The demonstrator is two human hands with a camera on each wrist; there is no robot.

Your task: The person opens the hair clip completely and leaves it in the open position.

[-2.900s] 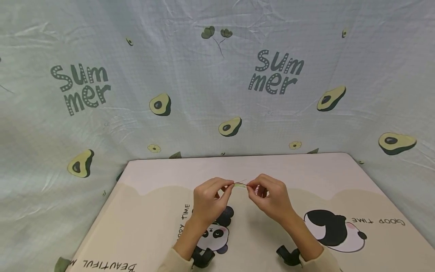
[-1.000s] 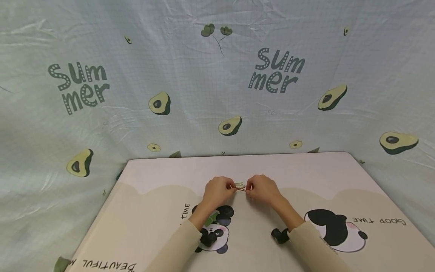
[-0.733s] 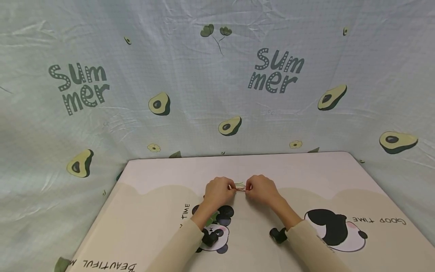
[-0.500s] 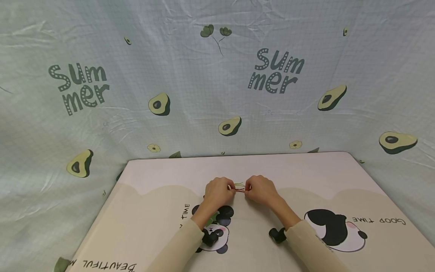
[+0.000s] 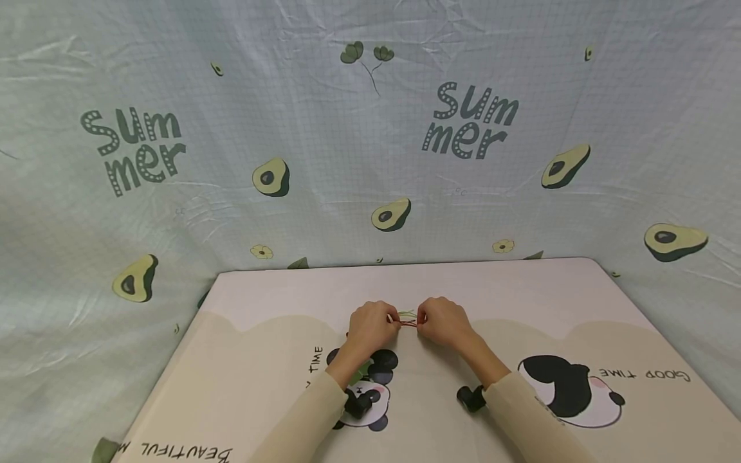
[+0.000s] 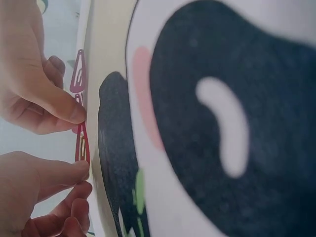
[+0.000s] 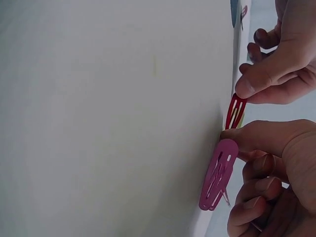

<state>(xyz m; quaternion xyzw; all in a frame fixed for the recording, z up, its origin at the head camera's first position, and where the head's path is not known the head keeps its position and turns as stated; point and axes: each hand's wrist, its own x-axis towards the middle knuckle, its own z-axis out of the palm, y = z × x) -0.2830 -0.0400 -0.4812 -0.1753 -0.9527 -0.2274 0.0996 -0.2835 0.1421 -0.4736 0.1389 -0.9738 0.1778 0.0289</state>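
Observation:
My left hand (image 5: 373, 326) and right hand (image 5: 444, 321) meet above the middle of the table, a small gap between them. A red snap hair clip (image 7: 236, 111) spans that gap, its ends pinched between thumb and fingers of each hand. Beside it shows a yellow-green strip (image 5: 408, 314), its kind unclear. From my right hand's fingertips hangs a pink snap hair clip (image 7: 219, 173), with another thin piece against it; the left wrist view shows this pink clip (image 6: 78, 71) above the red one. Whether the clips are linked is hidden by the fingers.
The table (image 5: 289, 289) has a cream cover printed with pandas and lettering. Past its far edge hangs a pale curtain (image 5: 324, 128) with avocado prints. Black wrist cameras (image 5: 471, 399) sit under both forearms. A small dark reddish piece (image 7: 244, 14) shows beyond my left hand.
Since the earliest frame, both hands have turned backs upward, and the sleeves reach further in. Over the last second the hands have barely moved, the red clip staying between them.

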